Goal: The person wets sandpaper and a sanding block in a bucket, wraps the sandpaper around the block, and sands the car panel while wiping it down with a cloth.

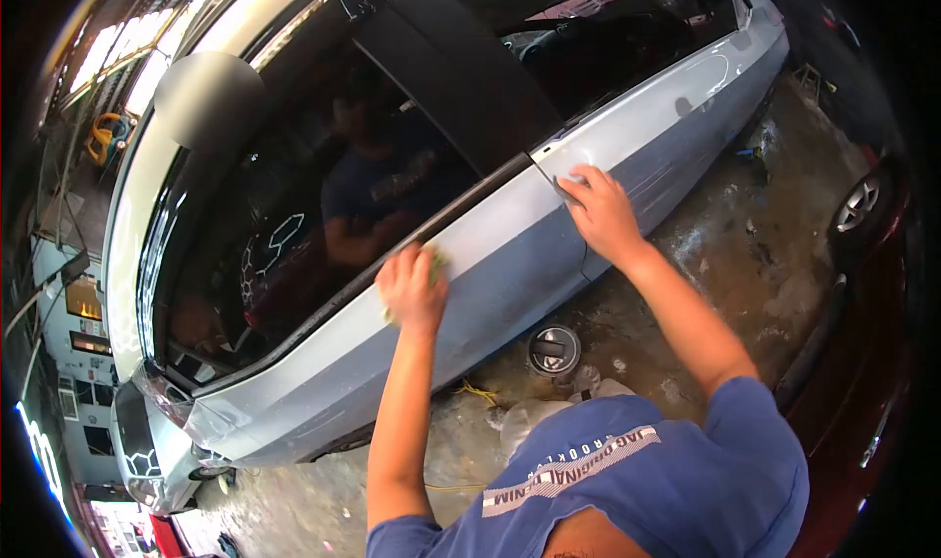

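In the head view, the silver car [323, 372] is set directly ahead of both hands, its flank stretched diagonally between lower left and upper right. The left hand [410, 289] is closed over a green pad [437, 262], which is pressed or held close against the front door [510, 249], just below the dark window trim [461, 206]. Only 2 edges of the pad are shown, 1 on each side of the hand; the rest is covered, so its long axis cannot be told for certain. The fingers of the right hand [603, 210] are bent at the seam between the 2 doors, farther toward the upper right. A thin dark piece [563, 192] is seen at the fingertips there, but whether it is gripped or only touched cannot be told.

The car's long axis is laid across the reach of both arms, roughly parallel to the line from hand to hand. Its front is pointed toward the lower left, its tail toward the upper right; the left hand is thus placed nearer the front and the right hand nearer the tail. Below the door, between the 2 forearms, a round tub [555, 371] is set on the floor [613, 328]. A dark red car [843, 391] is parked on the right.
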The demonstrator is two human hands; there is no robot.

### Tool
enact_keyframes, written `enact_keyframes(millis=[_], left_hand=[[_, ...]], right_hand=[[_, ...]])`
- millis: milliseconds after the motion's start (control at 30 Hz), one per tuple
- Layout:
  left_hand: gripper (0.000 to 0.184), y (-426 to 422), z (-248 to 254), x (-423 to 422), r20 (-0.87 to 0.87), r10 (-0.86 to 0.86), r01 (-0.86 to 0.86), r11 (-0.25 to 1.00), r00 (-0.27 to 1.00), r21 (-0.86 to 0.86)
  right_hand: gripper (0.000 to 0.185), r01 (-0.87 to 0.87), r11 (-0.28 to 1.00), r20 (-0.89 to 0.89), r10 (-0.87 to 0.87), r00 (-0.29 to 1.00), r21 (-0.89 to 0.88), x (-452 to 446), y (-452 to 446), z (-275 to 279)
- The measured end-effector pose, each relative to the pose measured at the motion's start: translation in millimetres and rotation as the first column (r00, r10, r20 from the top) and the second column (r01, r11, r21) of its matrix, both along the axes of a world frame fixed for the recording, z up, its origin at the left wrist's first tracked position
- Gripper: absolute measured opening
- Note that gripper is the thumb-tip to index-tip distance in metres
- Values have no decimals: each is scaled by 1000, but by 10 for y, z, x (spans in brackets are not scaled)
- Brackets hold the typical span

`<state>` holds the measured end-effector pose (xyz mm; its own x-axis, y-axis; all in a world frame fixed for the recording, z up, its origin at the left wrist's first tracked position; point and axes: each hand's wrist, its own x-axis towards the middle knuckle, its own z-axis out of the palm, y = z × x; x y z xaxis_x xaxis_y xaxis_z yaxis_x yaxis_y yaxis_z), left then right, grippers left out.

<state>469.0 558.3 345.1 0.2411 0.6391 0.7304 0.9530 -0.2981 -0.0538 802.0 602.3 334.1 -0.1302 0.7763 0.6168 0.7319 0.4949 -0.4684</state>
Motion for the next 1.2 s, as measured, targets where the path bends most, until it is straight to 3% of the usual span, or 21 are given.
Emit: enact_keyframes(millis=[100, 167, 233, 300, 367, 467, 567, 633, 700, 767, 833, 867, 967, 1033, 1200], left_hand=[[33, 484, 106, 776, -54, -143, 139, 988, 988, -70], [31, 786, 33, 1228, -38, -234, 232, 971, 971, -64], [29, 986, -3, 1619, -26, -281, 279, 958, 959, -68], [25, 1098, -13, 1952, 3, -300, 299, 951, 954, -72], [23, 1195, -142, 2205, 35, -329, 330, 943, 944, -39], [19, 946, -275, 2433, 190, -456, 484, 864, 869, -141], [16, 301, -532, 2399, 468, -424, 584, 763, 776, -278], [24, -153, -625, 2222, 684, -250, 610, 711, 685, -351], [31, -441, -814, 1981, 762, -185, 593, 747, 621, -302], [29, -647, -959, 1658, 786, -116, 579, 741, 608, -338], [16, -894, -777, 1441, 898, 84, 615, 701, 432, -361], [16, -970, -674, 1343, 890, 117, 609, 690, 440, -392], [24, -1161, -492, 1094, 873, 198, 606, 651, 445, -457], [23, -1254, -422, 1002, 887, 206, 619, 651, 414, -440], [21, -1358, -525, 884, 844, 149, 599, 642, 516, -479]], right_hand=[[24, -42, 979, -368, -35, 929, -199, 32, -584, -251], [26, -75, 918, -537, -160, 828, -389, 136, -982, -496], [25, -119, 848, -622, -276, 732, -516, 317, -1379, -771], [26, -326, 780, -800, -341, 494, -534, 600, -1711, -1199], [29, -170, 739, -726, -542, 424, -652, 755, -1971, -1265], [34, 14, 749, -535, -487, 690, -662, 1093, -2197, -1586], [43, 41, 652, -455, -572, 683, -757, 921, -2130, -958], [41, -219, 625, -625, -556, 548, -749, 785, -1967, -839], [37, -391, 639, -724, -414, 551, -663, 561, -1792, -644], [34, -346, 768, -558, -18, 829, -538, 448, -1561, -751], [34, -540, 645, -741, -61, 668, -541, 174, -1479, -420], [34, -636, 579, -817, -94, 569, -510, 47, -1444, -306], [33, -733, 512, -871, -68, 486, -448, -195, -1387, -297], [30, -737, 483, -842, -3, 539, -473, -315, -1411, -375], [21, -709, 445, -759, 95, 644, -547, -415, -1519, -422]])
